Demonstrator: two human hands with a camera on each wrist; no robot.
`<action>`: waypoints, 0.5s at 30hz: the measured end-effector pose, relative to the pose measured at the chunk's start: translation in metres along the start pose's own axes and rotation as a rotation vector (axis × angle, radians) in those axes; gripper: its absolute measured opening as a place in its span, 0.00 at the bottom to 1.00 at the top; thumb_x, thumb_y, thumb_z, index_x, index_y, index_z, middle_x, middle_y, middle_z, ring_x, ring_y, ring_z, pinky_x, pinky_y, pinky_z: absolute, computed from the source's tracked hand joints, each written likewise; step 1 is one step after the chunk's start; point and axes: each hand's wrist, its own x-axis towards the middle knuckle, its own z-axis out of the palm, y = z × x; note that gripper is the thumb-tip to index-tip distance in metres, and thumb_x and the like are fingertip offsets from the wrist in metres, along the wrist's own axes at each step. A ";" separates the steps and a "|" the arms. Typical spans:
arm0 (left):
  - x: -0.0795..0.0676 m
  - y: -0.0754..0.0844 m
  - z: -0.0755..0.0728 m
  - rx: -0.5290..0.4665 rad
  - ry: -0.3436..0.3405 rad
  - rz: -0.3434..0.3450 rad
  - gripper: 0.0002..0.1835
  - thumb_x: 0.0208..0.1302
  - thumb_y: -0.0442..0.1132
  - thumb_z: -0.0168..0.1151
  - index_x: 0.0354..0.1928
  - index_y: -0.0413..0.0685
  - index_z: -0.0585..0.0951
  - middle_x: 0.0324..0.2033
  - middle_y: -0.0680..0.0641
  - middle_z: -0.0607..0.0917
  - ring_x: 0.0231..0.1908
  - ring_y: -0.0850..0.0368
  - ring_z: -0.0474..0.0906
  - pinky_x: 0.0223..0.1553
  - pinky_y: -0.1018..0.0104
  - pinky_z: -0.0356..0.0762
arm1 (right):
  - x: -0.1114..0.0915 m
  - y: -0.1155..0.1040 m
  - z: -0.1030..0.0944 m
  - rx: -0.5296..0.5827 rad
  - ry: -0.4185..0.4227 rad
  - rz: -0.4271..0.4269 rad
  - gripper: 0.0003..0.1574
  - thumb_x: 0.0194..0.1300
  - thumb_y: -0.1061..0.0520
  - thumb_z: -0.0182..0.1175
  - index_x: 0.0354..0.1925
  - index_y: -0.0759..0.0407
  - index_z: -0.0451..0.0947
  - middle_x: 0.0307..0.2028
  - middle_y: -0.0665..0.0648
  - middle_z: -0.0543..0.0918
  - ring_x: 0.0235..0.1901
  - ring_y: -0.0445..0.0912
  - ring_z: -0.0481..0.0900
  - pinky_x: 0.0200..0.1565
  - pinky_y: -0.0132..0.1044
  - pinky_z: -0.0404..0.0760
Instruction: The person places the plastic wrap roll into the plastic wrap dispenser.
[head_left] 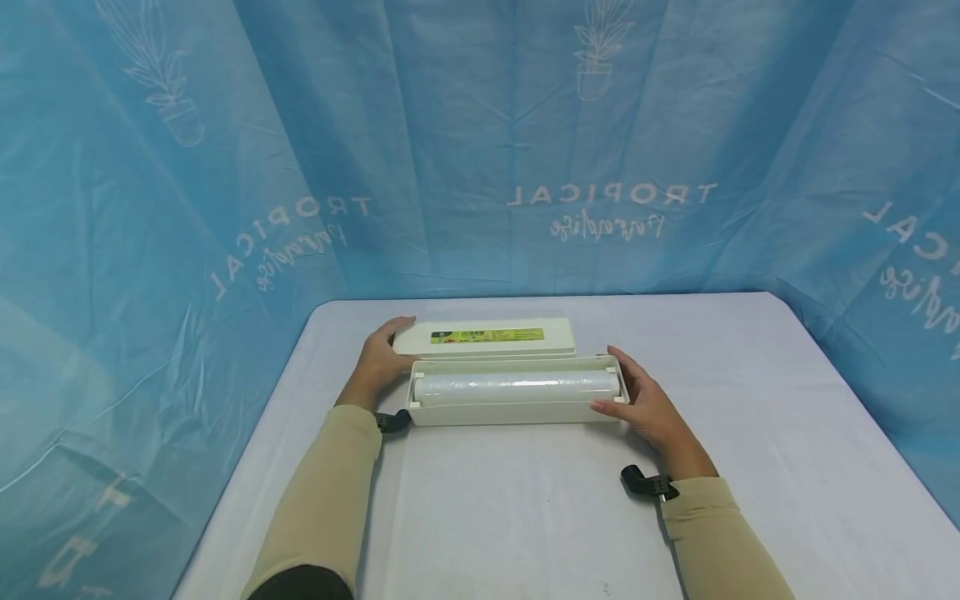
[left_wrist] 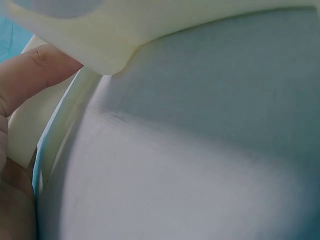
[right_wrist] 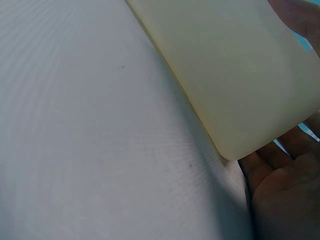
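A long cream-coloured box (head_left: 517, 414) with its top uncovered holds a roll of clear plastic wrap (head_left: 517, 387), lying lengthwise between its ends. My right hand (head_left: 651, 410) grips the right end of this box, thumb on the front wall and fingers round the back corner. In the right wrist view the box's corner (right_wrist: 240, 120) sits close over the white cloth. Directly behind the box lies its cream lid (head_left: 558, 332), with a yellow-green label (head_left: 487, 336) facing up. My left hand (head_left: 378, 362) holds the lid's left end between thumb and fingers.
A white cloth covers the table (head_left: 525, 508). Blue printed curtains (head_left: 465, 150) hang along the table's back and sides. A black wrist camera mount (head_left: 393, 422) on the left wrist overlaps the box's left front corner in the head view.
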 end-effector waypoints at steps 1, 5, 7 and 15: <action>0.000 0.000 0.000 -0.008 0.003 -0.002 0.50 0.45 0.41 0.90 0.74 0.58 0.76 0.76 0.49 0.69 0.77 0.47 0.57 0.75 0.47 0.53 | 0.000 0.000 0.000 0.000 0.000 0.000 0.69 0.58 0.53 0.82 0.85 0.47 0.51 0.77 0.55 0.64 0.71 0.53 0.67 0.63 0.33 0.70; -0.001 -0.001 0.000 -0.032 0.016 -0.004 0.48 0.44 0.41 0.90 0.71 0.57 0.79 0.74 0.48 0.72 0.76 0.47 0.60 0.74 0.47 0.57 | 0.000 0.000 0.000 -0.001 0.002 0.000 0.69 0.58 0.53 0.82 0.85 0.47 0.51 0.76 0.54 0.65 0.71 0.53 0.67 0.64 0.34 0.70; -0.002 -0.001 -0.001 -0.038 0.022 0.001 0.46 0.44 0.41 0.90 0.70 0.56 0.80 0.72 0.48 0.73 0.74 0.47 0.63 0.73 0.48 0.59 | 0.000 0.001 0.000 -0.004 0.002 -0.004 0.68 0.59 0.53 0.82 0.85 0.49 0.51 0.76 0.56 0.64 0.71 0.53 0.66 0.65 0.37 0.70; -0.005 0.000 -0.002 -0.052 0.066 0.017 0.48 0.40 0.41 0.91 0.69 0.56 0.80 0.70 0.46 0.76 0.69 0.46 0.70 0.70 0.48 0.66 | 0.000 0.000 0.000 0.003 0.006 0.007 0.70 0.57 0.53 0.83 0.84 0.52 0.51 0.77 0.56 0.64 0.71 0.54 0.67 0.65 0.38 0.71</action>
